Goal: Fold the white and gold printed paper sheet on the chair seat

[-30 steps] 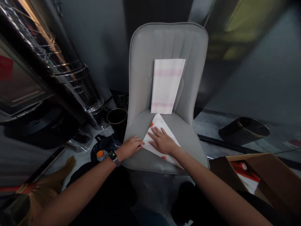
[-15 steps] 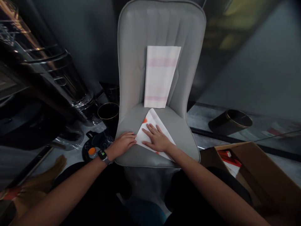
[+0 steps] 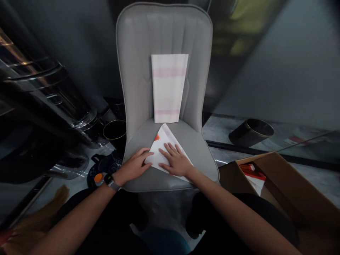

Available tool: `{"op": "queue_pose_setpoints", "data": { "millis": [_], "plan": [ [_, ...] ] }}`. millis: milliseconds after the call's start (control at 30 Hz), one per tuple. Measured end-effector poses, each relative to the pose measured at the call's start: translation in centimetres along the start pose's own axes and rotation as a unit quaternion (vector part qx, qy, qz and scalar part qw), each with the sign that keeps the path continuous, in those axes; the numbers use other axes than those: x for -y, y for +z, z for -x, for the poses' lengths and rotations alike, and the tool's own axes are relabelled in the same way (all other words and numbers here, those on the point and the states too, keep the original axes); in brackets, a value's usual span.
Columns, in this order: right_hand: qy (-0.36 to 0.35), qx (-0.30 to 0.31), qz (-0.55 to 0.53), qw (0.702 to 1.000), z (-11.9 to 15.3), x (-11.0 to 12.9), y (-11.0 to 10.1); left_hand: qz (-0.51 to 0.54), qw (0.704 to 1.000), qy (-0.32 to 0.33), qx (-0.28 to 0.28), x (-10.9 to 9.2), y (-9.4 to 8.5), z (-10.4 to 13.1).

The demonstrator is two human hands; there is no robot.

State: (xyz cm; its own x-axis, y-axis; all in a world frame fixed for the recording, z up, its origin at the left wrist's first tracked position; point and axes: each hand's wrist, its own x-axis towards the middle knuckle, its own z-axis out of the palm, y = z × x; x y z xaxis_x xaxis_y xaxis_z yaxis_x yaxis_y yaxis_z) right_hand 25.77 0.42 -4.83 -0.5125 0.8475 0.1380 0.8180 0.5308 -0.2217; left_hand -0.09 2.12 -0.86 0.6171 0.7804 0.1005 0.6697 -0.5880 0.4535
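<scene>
A white folded paper (image 3: 166,136) with orange marks lies as a triangle on the seat of a grey chair (image 3: 138,132). Flat on its middle rests my right hand (image 3: 175,159), fingers spread. My left hand (image 3: 136,163), with a watch on the wrist, is at the paper's left corner; its thumb and fingers are apart and the fingertips touch the edge. Behind the triangle, a white folded paper sheet with pink bands (image 3: 170,88) leans upright against the backrest.
An open cardboard box (image 3: 294,187) holding red-and-white items stands at the right. Black bins (image 3: 114,131) with gold rims appear on both sides, the right one seemingly a reflection. A bottle with an orange cap (image 3: 98,177) and a dark bag are at the left.
The view has shifted, so the chair appears further left. My left hand's thumb and fingers have parted at the paper's corner. My right hand stays flat on the paper.
</scene>
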Motion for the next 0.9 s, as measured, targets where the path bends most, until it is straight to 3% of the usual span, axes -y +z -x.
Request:
{"op": "queue_pose_setpoints", "data": {
  "millis": [167, 333, 633, 900],
  "plan": [
    [0.004, -0.003, -0.003, 1.000, 0.0, -0.2, 0.2, -0.047, 0.998, -0.020, 0.047, -2.3, 2.7, -2.1],
    [-0.010, -0.020, -0.032, 0.999, 0.4, -1.0, 0.3, -0.104, 0.992, -0.029, 0.071, -2.1, 4.7, -2.6],
    [0.067, 0.004, -0.015, 0.998, 3.2, -3.3, -0.7, -0.133, 0.990, -0.005, 0.045, -1.7, 5.2, -2.2],
    [0.081, 0.001, 0.012, 0.997, 3.8, -3.3, -0.8, -0.137, 0.990, 0.000, 0.030, -1.7, 5.3, -2.2]
  ]
}}
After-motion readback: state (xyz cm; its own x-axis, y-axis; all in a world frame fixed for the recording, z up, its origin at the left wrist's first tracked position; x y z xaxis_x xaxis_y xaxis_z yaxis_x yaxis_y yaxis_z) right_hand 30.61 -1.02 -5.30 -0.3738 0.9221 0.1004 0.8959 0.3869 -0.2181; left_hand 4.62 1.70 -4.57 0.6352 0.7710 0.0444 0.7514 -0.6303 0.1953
